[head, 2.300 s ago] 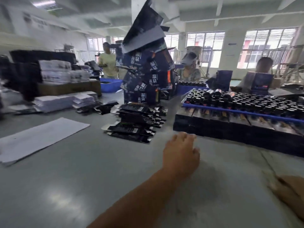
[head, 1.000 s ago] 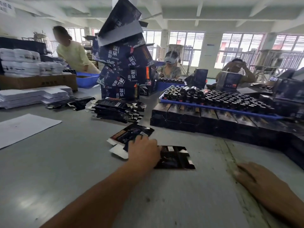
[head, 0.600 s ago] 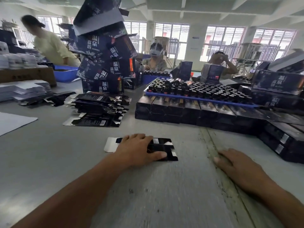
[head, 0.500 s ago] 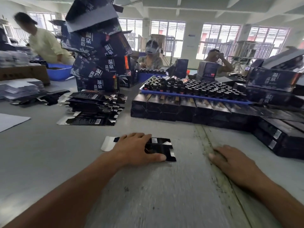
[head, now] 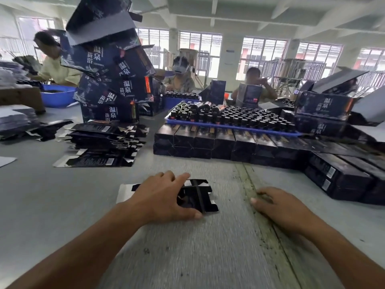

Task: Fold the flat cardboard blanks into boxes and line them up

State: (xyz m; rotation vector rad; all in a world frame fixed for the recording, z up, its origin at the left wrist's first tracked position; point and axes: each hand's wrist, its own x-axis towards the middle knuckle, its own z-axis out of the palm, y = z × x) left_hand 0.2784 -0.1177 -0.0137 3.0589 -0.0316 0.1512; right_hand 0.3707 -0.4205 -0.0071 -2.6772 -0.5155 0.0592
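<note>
You are drawing one flat blank [head: 195,197] away from the pile of blanks [head: 104,140] and toward yourself across the tabletop [head: 62,205], your left hand [head: 164,199] pressing down on it where earlier it was only reaching out empty. Your right hand [head: 279,207] is coming further into view, resting flat on the tabletop just right of the blank.

Blue tray [head: 229,126] of dark bottles [head: 239,117] on table [head: 62,205]; blue bin [head: 56,98] far left (three people behind).
</note>
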